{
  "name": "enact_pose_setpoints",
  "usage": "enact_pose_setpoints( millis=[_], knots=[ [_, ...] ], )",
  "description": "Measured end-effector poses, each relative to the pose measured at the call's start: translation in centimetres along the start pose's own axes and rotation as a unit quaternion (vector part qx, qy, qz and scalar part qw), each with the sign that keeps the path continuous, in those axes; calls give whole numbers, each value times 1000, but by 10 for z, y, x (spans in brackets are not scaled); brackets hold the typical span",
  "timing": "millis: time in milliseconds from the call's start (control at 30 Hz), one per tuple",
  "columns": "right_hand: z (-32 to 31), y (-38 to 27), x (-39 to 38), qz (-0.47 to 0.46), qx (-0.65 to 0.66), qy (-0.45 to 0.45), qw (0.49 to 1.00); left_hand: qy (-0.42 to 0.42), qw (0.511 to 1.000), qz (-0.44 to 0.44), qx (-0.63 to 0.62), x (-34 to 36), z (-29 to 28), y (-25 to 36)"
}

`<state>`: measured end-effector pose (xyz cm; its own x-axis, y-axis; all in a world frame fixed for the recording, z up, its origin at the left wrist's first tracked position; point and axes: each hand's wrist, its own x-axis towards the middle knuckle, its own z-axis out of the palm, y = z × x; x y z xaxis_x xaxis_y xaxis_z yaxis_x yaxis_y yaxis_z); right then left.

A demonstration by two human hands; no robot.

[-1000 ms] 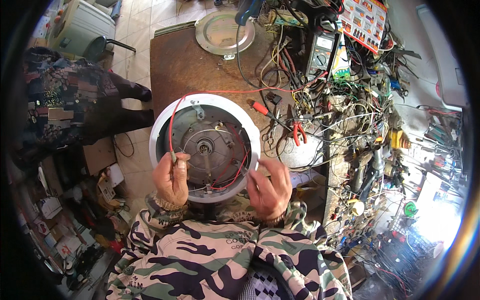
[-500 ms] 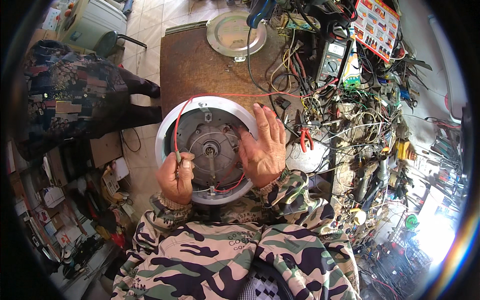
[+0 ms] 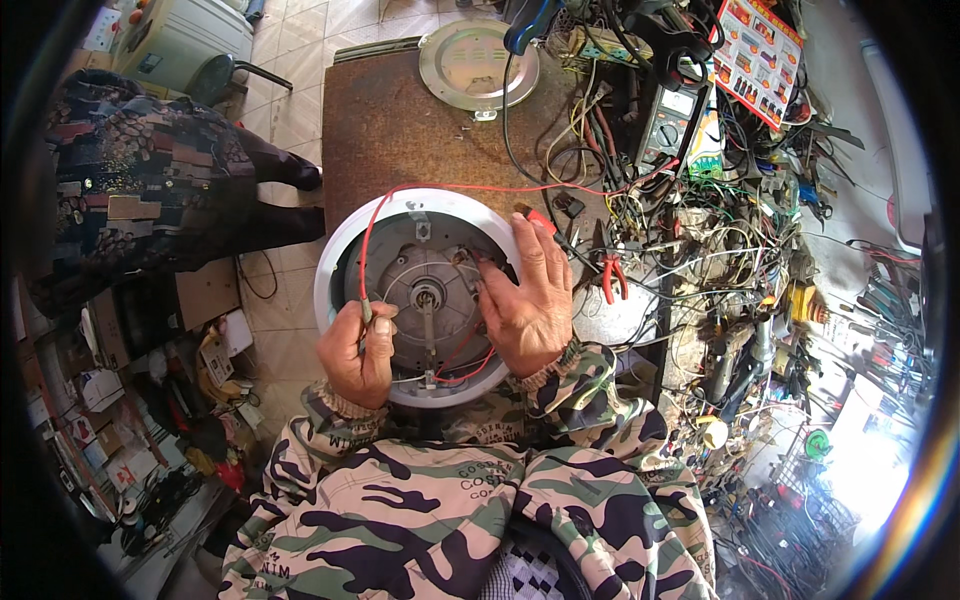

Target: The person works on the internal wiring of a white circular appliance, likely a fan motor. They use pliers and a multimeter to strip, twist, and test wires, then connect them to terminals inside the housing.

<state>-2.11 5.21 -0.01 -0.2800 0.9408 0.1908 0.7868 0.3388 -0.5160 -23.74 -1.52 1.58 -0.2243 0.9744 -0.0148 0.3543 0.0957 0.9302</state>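
Observation:
A round white appliance base (image 3: 330,290) lies upside down at the near edge of a brown workbench (image 3: 400,130), its grey metal underside and wiring exposed. My left hand (image 3: 355,350) pinches the tip of a red test lead (image 3: 372,225) against the base's left side. That lead arcs over the rim toward the meter (image 3: 668,125). My right hand (image 3: 530,295) rests flat on the right half of the base, fingertips touching a terminal near the middle. Thin red wires (image 3: 470,372) loop along the lower rim.
A round metal plate (image 3: 478,62) lies at the bench's far end. Tangled wires, red-handled pliers (image 3: 610,278) and many tools crowd the right side. A person in dark patterned clothes (image 3: 130,190) stands at the left. Boxes and clutter cover the floor at lower left.
My right hand has moved from the near rim up onto the base and now touches its inner terminal. My left hand has kept the red lead's tip at the left side.

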Motion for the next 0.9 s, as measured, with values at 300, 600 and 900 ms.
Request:
enact_pose_setpoints(
  millis=[300,600,900],
  knots=[
    [-47,-2,-68,-13,96,51,994,-6,1000,11,-2,-1,0,-4],
    [-49,-7,-47,-5,35,18,999,-22,1000,2,-3,-1,-3,-3],
    [-2,4,14,-55,-28,-30,998,-10,999,43,10,2,2,-10]
  ],
)
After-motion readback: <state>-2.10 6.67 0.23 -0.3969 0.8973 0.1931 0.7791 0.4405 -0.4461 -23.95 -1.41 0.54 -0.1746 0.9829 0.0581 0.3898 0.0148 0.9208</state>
